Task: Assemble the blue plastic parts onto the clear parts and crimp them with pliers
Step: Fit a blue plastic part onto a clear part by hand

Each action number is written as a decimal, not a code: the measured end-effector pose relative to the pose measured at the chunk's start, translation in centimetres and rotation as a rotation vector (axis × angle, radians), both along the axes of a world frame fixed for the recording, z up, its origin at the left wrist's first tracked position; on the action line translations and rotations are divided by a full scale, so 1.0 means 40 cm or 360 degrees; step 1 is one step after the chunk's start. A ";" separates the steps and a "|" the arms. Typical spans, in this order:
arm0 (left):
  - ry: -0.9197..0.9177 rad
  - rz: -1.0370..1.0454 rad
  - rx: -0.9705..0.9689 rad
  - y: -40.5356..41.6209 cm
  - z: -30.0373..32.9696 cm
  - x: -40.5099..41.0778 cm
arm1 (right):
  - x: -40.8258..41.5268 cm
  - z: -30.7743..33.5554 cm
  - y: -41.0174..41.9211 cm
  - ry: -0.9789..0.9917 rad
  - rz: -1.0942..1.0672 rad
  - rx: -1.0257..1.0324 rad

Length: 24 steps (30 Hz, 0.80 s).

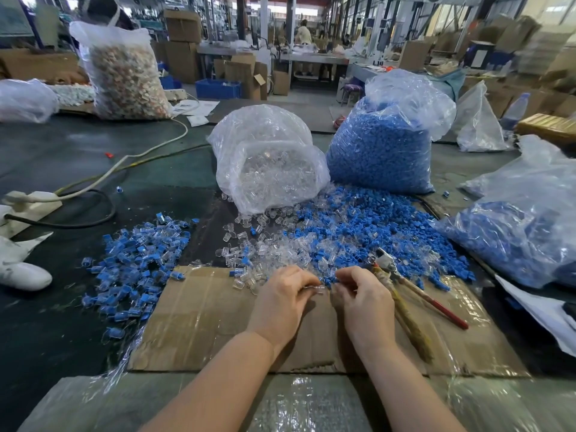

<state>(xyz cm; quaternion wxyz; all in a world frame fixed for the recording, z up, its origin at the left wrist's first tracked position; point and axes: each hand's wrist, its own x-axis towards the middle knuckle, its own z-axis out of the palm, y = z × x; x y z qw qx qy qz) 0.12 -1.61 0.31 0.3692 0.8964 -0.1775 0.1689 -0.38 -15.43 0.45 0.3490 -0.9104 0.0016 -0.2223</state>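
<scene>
A small clear plastic part (314, 288) is pinched by the left hand (282, 299) and right hand (361, 299) above the flat brown cardboard sheet (199, 319), red-handled pliers (414, 288) lying just right.

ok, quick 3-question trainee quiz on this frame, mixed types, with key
1. True or false: the pliers are in the person's right hand.
2. Multiple choice: the pile of finished blue-and-clear pieces lies A) left of the cardboard sheet, B) inside the bag of clear parts, C) on the pliers.
3. Fill in: the left hand pinches a small ____ part.

Key: 1 false, they lie on the cardboard beside the right hand; 2 A; 3 clear.
</scene>
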 end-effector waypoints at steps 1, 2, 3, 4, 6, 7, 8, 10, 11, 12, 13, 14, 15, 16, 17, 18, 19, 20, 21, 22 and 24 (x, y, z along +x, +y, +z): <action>0.0016 0.0028 -0.0057 0.005 0.002 -0.005 | -0.001 0.001 0.004 0.0001 0.0004 -0.0012; 0.0019 0.0053 -0.0103 0.010 0.004 -0.010 | -0.001 0.002 0.008 -0.0003 0.0010 -0.0023; 0.0013 0.0083 -0.0138 0.014 0.006 -0.015 | -0.002 0.004 0.012 -0.0011 0.0015 -0.0030; 0.0012 0.0112 -0.0166 0.020 0.008 -0.020 | -0.003 0.007 0.017 -0.0019 0.0020 -0.0037; 0.0034 0.0126 -0.0200 0.029 0.005 -0.032 | -0.006 0.009 0.025 -0.0027 0.0041 -0.0052; 0.0043 0.0112 -0.0207 0.032 0.002 -0.039 | -0.006 0.009 0.028 -0.0018 0.0057 -0.0049; 0.0048 0.0100 -0.0213 0.034 0.000 -0.045 | -0.006 0.010 0.031 0.0000 0.0075 -0.0038; 0.0050 0.0107 -0.0242 0.039 -0.002 -0.051 | -0.007 0.009 0.035 0.0034 0.0107 -0.0010; 0.0054 0.0119 -0.0254 0.040 -0.002 -0.052 | -0.007 0.008 0.037 0.0046 0.0116 0.0003; 0.0061 0.0129 -0.0256 0.040 -0.001 -0.050 | -0.008 0.007 0.038 0.0057 0.0121 0.0011; 0.0071 0.0139 -0.0248 0.039 0.000 -0.048 | -0.008 0.006 0.039 0.0067 0.0123 0.0017; 0.0077 0.0152 -0.0239 0.039 0.002 -0.046 | -0.009 0.004 0.040 0.0078 0.0123 0.0021; 0.0079 0.0169 -0.0239 0.038 0.004 -0.043 | -0.011 0.003 0.040 0.0091 0.0119 0.0021; 0.0084 0.0187 -0.0246 0.037 0.006 -0.039 | -0.013 0.002 0.039 0.0106 0.0111 0.0018; 0.0101 0.0204 -0.0256 0.037 0.007 -0.036 | -0.015 0.002 0.039 0.0117 0.0102 0.0013; 0.0131 0.0217 -0.0270 0.038 0.009 -0.032 | -0.017 0.002 0.038 0.0120 0.0099 0.0010; 0.0173 0.0222 -0.0296 0.039 0.011 -0.029 | -0.019 0.003 0.037 0.0114 0.0106 0.0007; 0.0227 0.0213 -0.0337 0.042 0.012 -0.027 | -0.021 0.005 0.035 0.0110 0.0126 0.0001; 0.0282 0.0190 -0.0386 0.047 0.011 -0.027 | -0.022 0.007 0.034 0.0115 0.0157 -0.0009; 0.0336 0.0163 -0.0431 0.052 0.008 -0.029 | -0.022 0.008 0.032 0.0136 0.0193 -0.0025; 0.0456 0.0126 -0.0481 0.065 -0.006 -0.037 | -0.019 0.009 0.030 0.0222 0.0246 -0.0087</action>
